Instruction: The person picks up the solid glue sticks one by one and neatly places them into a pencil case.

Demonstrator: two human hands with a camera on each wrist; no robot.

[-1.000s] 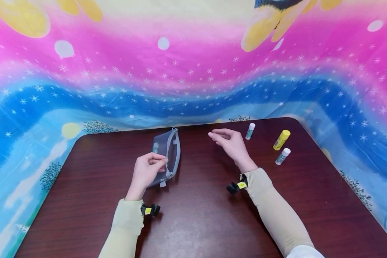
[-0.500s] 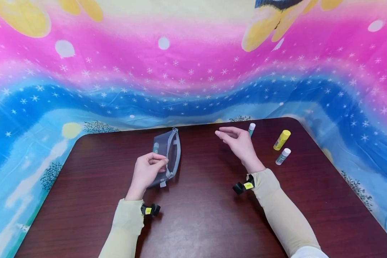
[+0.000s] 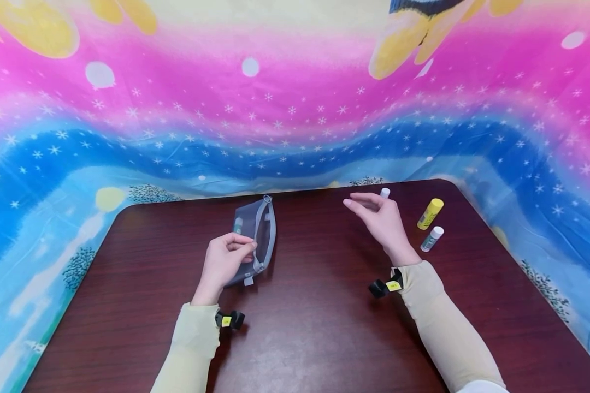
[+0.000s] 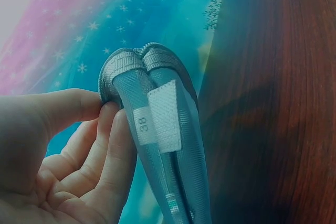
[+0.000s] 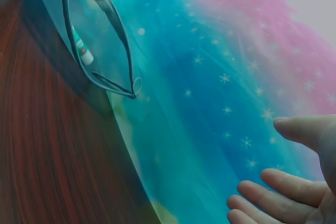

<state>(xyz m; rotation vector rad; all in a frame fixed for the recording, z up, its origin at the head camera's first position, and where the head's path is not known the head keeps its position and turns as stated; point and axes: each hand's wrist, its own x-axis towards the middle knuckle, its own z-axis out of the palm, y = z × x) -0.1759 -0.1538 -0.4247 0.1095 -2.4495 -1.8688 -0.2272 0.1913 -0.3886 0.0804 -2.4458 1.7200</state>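
My left hand (image 3: 224, 265) pinches the near rim of a grey mesh zip pouch (image 3: 246, 217) between thumb and fingers. The pouch's mouth gapes toward the right, and in the left wrist view its end shows a small tag (image 4: 165, 116). Through the mesh a green-and-white glue stick (image 5: 81, 48) shows inside. My right hand (image 3: 381, 221) hovers over the table with thumb and fingers apart, holding nothing. Just behind it stands a white-capped glue stick (image 3: 385, 192), mostly hidden by the fingers.
A yellow glue stick (image 3: 430, 214) stands to the right of my right hand, and another white-capped glue stick (image 3: 432, 239) stands just in front of it. The dark wooden table (image 3: 295, 327) ends at a patterned cloth (image 3: 295, 120) behind.
My right hand has moved right, away from the pouch, and now covers most of the back white-capped glue stick. The left hand and pouch have stayed in place.
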